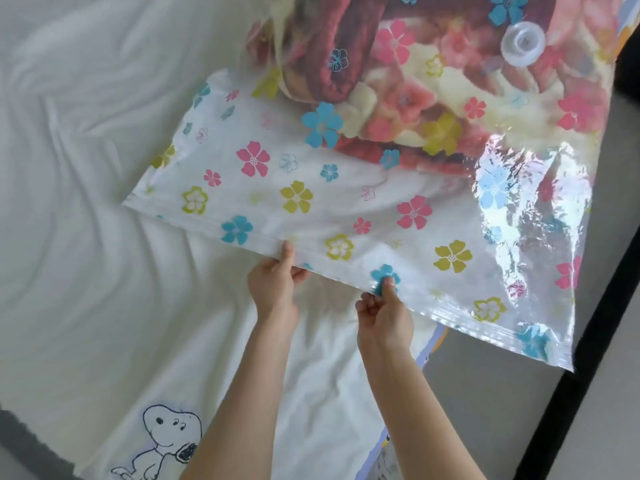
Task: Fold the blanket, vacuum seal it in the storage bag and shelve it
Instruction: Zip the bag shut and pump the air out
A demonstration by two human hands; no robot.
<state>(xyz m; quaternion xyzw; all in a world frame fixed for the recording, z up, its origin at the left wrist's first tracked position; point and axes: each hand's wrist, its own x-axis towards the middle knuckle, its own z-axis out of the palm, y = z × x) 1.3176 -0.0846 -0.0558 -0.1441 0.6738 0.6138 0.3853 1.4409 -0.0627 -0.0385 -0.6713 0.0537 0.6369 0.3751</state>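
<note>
A clear storage bag [346, 188] printed with coloured flowers lies on the white bed. Inside its far end sits a folded blanket [415, 81] in red, pink and cream. A round white valve [522, 40] shows on the bag's top face near the upper right. My left hand [275, 284] pinches the bag's near zip edge, thumb on top. My right hand [382, 308] pinches the same edge a little to the right, lifting it off the sheet. The near half of the bag is flat and holds nothing.
The white sheet [104, 202] is rumpled and carries a cartoon dog print [166, 441] near the front. On the right the bed ends at a grey floor [485, 410] and a black bar [571, 358]. The bag's right corner overhangs that edge.
</note>
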